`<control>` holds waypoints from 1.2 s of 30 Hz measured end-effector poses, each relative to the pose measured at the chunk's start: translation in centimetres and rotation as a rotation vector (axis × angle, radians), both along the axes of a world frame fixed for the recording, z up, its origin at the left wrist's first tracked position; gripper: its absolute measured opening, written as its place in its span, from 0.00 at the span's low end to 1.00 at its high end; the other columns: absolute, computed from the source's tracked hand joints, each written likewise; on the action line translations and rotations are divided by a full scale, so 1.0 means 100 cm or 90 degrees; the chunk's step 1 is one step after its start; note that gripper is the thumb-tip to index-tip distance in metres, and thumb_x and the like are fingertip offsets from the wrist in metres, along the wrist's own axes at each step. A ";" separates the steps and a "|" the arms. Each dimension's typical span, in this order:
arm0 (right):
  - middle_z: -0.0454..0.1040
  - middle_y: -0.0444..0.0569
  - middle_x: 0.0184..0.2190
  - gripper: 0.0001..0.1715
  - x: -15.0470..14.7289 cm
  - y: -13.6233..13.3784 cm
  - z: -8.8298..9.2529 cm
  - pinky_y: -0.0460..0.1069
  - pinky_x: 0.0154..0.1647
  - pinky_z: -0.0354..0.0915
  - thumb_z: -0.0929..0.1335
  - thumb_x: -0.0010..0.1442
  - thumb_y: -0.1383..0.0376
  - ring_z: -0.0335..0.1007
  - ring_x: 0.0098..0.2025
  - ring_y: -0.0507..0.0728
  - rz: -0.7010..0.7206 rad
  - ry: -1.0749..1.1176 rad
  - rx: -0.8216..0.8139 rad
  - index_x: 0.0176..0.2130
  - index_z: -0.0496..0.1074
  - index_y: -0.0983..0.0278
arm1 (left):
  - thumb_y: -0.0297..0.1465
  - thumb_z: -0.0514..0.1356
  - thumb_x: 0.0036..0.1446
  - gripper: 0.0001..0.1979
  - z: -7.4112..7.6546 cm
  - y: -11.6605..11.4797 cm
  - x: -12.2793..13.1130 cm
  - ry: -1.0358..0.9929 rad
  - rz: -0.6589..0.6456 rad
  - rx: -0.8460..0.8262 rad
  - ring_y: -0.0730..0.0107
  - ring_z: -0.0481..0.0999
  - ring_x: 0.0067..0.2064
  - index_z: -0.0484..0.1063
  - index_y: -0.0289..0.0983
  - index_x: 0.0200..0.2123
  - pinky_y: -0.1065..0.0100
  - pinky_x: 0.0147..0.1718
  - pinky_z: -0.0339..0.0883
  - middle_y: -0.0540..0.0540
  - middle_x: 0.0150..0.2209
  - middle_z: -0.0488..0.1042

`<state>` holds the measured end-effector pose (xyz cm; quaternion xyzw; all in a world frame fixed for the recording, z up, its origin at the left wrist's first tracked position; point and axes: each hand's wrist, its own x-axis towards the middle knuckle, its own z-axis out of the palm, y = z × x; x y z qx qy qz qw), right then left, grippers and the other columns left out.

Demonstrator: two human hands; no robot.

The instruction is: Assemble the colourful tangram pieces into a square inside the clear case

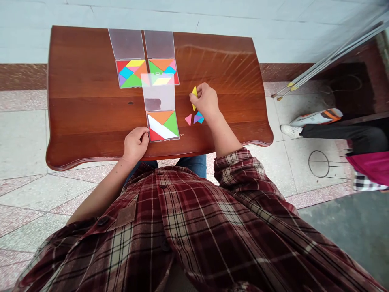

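My right hand (207, 99) pinches a yellow tangram piece (194, 101) above the table. Below that hand lie a pink triangle (189, 119), a purple piece (197, 119) and a blue piece (200, 118), the blue one partly hidden by the hand and wrist. My left hand (135, 144) is closed, its fingertips at the left edge of an open tangram case (164, 140). Orange (161, 116), green (172, 125) and red (155, 134) pieces sit in this case, with a white diagonal band of its bottom showing. Its clear lid (159, 97) is folded back.
Two filled tangram cases (131, 81) (153, 67) with raised clear lids stand farther back on the brown wooden table (91, 121). The front case's lid overlaps them in view. At right are crutches (300, 79), a seated person's leg (328, 132) and a wire ring (319, 151).
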<state>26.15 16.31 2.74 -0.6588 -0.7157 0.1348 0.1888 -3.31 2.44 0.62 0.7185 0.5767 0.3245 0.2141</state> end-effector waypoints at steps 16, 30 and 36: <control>0.75 0.47 0.34 0.14 -0.089 -0.062 0.033 0.50 0.40 0.64 0.67 0.60 0.58 0.68 0.36 0.54 0.207 0.169 -0.154 0.42 0.69 0.64 | 0.32 0.53 0.59 0.10 0.000 -0.001 0.000 -0.082 0.060 0.015 0.65 0.77 0.39 0.73 0.38 0.37 0.64 0.44 0.72 0.46 0.36 0.79; 0.78 0.59 0.46 0.18 -0.148 -0.060 0.023 0.58 0.51 0.66 0.65 0.65 0.59 0.74 0.50 0.67 0.158 -0.071 -0.158 0.53 0.66 0.64 | 0.31 0.52 0.59 0.10 -0.003 -0.002 0.003 -0.073 0.033 0.001 0.66 0.76 0.40 0.73 0.39 0.37 0.65 0.47 0.71 0.46 0.37 0.79; 0.79 0.54 0.42 0.15 -0.129 -0.062 0.022 0.56 0.48 0.67 0.61 0.67 0.63 0.74 0.48 0.65 0.154 -0.016 -0.150 0.51 0.68 0.62 | 0.31 0.52 0.59 0.10 -0.002 -0.003 0.004 -0.101 0.033 0.002 0.65 0.76 0.40 0.73 0.38 0.37 0.64 0.47 0.71 0.46 0.38 0.79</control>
